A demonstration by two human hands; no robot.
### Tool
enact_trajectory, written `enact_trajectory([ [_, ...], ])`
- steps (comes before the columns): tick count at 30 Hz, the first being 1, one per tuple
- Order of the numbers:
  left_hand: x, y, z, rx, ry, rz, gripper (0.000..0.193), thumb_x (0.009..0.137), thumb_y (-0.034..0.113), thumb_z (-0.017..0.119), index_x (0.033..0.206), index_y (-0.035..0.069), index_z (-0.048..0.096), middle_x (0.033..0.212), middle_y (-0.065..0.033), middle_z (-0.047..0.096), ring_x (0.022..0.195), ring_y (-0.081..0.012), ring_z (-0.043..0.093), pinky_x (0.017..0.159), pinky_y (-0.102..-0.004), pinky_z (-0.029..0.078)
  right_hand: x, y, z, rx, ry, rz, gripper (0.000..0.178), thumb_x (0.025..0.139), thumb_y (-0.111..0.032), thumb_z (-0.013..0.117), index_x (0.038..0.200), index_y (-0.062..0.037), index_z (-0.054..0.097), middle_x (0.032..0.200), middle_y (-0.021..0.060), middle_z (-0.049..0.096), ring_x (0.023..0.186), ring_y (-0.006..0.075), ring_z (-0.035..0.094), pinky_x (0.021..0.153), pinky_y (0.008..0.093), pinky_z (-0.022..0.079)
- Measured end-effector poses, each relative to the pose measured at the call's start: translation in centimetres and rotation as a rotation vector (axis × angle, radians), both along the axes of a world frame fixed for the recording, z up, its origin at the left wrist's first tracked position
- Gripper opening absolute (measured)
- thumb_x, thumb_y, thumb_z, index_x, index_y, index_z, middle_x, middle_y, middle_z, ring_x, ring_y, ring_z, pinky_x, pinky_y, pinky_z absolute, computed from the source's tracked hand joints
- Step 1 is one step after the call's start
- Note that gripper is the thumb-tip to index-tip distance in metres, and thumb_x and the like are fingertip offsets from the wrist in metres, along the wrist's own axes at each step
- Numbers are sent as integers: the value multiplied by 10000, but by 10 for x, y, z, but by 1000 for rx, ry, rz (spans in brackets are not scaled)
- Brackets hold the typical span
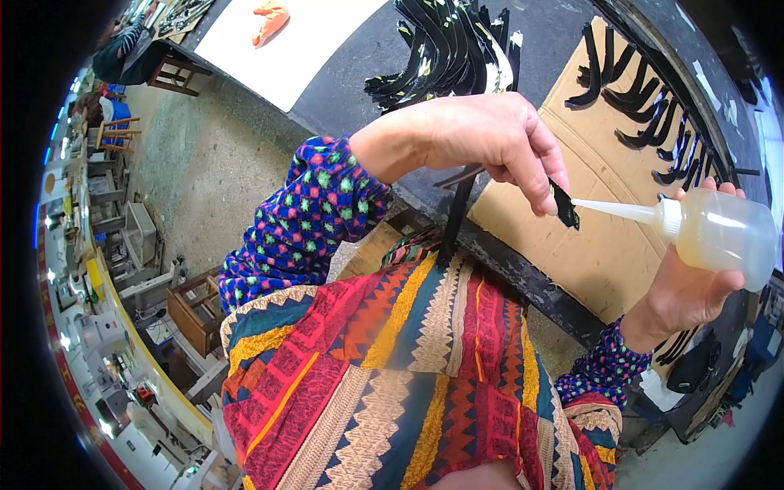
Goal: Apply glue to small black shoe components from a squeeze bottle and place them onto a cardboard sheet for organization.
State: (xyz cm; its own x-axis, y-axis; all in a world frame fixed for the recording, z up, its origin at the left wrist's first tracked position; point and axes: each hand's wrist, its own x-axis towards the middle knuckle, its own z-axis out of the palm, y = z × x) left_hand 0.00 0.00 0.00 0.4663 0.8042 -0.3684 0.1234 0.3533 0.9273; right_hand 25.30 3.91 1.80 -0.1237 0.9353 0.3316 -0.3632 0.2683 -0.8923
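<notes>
The left hand is pinching a black strip between thumb and fingertips, holding it above the cardboard sheet. The right hand is gripping a clear squeeze bottle, its nozzle tip touching the strip's end. For a clean result, squeezing gently and keeping the nozzle on the strip looks advisable. More black strips are lying on the cardboard.
</notes>
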Motion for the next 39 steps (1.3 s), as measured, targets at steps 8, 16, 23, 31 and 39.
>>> enact_trajectory([
  [8,2,1,0,7,-5,-1,257,616,74,721,851,0,648,729,-29,628,660,-53,546,623,-175,408,2,2,-2,10,-7,15,896,657,-475,680,1292,0,263,1294,167,347,1214,335,325,984,521,270],
  [16,3,2,-1,-24,-55,-12,256,626,66,713,861,-6,640,737,-34,632,669,-55,558,633,-171,413,1,3,-3,1,-1,19,893,656,-479,679,1292,-7,266,1293,164,348,1208,332,332,983,528,267],
  [23,2,2,-1,-74,-91,-7,251,633,58,706,865,-9,635,737,-42,639,671,-59,576,632,-164,421,1,2,-4,16,-30,-5,899,644,-482,687,1288,-9,275,1287,167,351,1207,338,333,983,530,269],
  [31,2,2,-3,-51,-83,-9,254,640,61,703,874,-8,632,732,-46,640,671,-58,581,640,-163,420,2,0,-2,-21,-12,-1,904,640,-487,688,1288,-12,275,1287,169,350,1209,342,330,982,528,275],
  [39,3,2,-3,-67,-89,-3,256,645,56,702,886,-2,635,722,-36,635,655,-44,565,617,-155,410,4,0,-5,2,-44,-29,907,634,-506,684,1292,-29,282,1286,166,354,1206,338,339,982,523,281],
])
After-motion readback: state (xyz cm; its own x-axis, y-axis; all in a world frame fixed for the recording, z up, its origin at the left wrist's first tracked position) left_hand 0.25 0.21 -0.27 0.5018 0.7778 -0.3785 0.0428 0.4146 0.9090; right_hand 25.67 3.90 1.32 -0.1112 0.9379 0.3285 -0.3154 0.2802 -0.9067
